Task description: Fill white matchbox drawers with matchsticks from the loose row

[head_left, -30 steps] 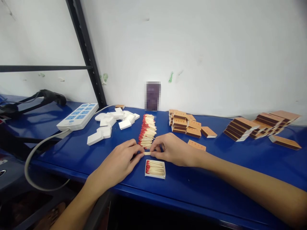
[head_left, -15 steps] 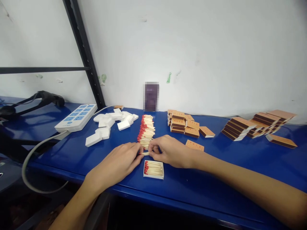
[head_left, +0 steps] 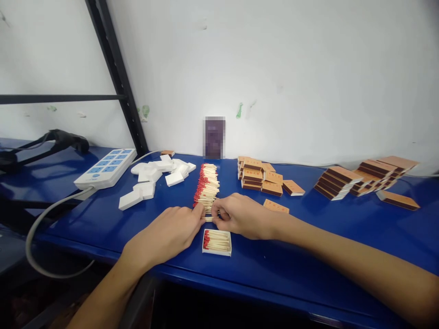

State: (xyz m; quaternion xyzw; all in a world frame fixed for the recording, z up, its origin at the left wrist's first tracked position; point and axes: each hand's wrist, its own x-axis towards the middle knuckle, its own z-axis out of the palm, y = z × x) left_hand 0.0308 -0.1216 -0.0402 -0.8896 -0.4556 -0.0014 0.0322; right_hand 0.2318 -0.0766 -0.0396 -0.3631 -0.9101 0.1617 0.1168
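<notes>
Between my two hands lies a small bundle of matches point(head_left: 209, 219), pinched at both ends. My left hand point(head_left: 171, 230) is closed on the left end, covering the match heads. On the right end, my right hand point(head_left: 236, 217) grips with thumb and fingers. Just beyond my fingers a long pile of red-headed matches point(head_left: 207, 185) runs back toward the wall. Nearer the table's front edge rests an open white matchbox tray point(head_left: 216, 252), with matches lying in it, heads to the left.
White matchbox trays point(head_left: 147, 172) lie heaped at left, beside a power strip point(head_left: 106, 169) with a cable. Orange matchbox sleeves point(head_left: 253, 176) are piled right of the matches; more matchboxes point(head_left: 338, 182) stand stacked farther right. A pixelated purple object point(head_left: 214, 138) leans against the wall.
My left hand has shifted slightly along the matches, and its fingers now cover the red heads. The whole scene sits slightly farther left in view. Both hands keep their grip.
</notes>
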